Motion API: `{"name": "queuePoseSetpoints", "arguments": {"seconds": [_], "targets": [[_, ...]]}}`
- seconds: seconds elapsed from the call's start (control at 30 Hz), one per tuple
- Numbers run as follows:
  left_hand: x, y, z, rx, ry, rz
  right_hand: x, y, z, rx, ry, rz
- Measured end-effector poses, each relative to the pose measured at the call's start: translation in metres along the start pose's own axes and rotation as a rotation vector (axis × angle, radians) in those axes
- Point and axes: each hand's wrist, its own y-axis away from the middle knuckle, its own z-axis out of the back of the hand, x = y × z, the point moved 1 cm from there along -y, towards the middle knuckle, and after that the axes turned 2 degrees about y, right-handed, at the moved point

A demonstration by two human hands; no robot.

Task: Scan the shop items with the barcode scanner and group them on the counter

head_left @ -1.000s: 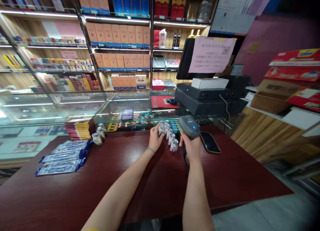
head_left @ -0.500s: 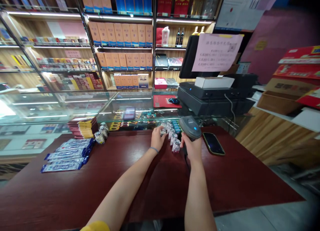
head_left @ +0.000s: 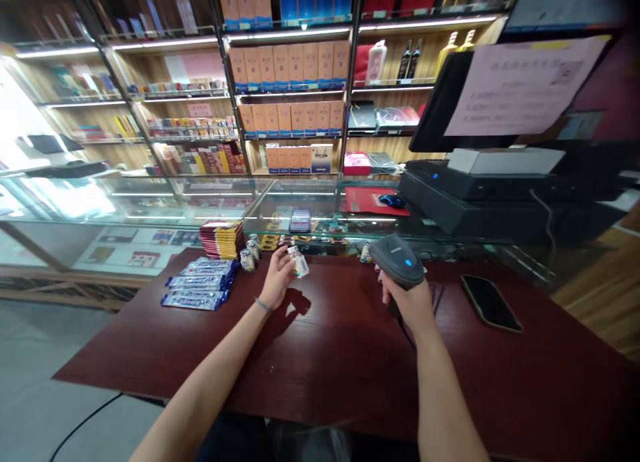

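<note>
My left hand (head_left: 279, 280) is closed on a small clear jar (head_left: 300, 265), which is tilted above the dark red tabletop with a shadow beneath. In my right hand (head_left: 409, 302) is a grey barcode scanner (head_left: 397, 259) with a lit blue spot. Behind the scanner, part of another small jar (head_left: 367, 251) shows; whatever else stands there is hidden. To the left of my left hand stand a few similar jars (head_left: 248, 261). They are beside a stack of red and yellow packets (head_left: 221, 241) and a row of blue and silver sachets (head_left: 197, 285).
A phone (head_left: 491, 303) lies right of the scanner on the tabletop (head_left: 340, 362). At the back is a glass counter (head_left: 210, 205) with a mouse (head_left: 392, 201) on a red mat. A monitor with a taped paper (head_left: 525, 89) stands at right, and shelves of boxes (head_left: 290, 69) rise behind.
My left hand has moved left from the jar row, lifting a jar toward the jars on the left. My right hand still holds the scanner. The camera view has turned left.
</note>
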Motion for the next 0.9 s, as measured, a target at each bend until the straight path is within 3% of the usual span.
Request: {"name": "queuePoseSetpoints", "arguments": {"seconds": [0.17, 0.33, 0.47, 0.6, 0.9], "targets": [[-0.032, 0.012, 0.049, 0.094, 0.029, 0.205, 0.003, 0.011, -0.028, 0.174, 0.170, 0.061], [-0.032, 0.013, 0.075, 0.055, 0.096, 0.227, 0.005, 0.026, -0.056, 0.474, 0.478, 0.136], [-0.029, 0.008, 0.085, -0.025, 0.116, 0.191, 0.006, 0.039, -0.076, 0.620, 0.638, 0.256], [-0.031, 0.007, 0.087, -0.049, 0.120, 0.190, 0.004, 0.048, -0.087, 0.651, 0.699, 0.344], [-0.028, 0.002, 0.090, -0.064, 0.080, 0.130, -0.003, 0.049, -0.087, 0.731, 0.774, 0.370]]}}
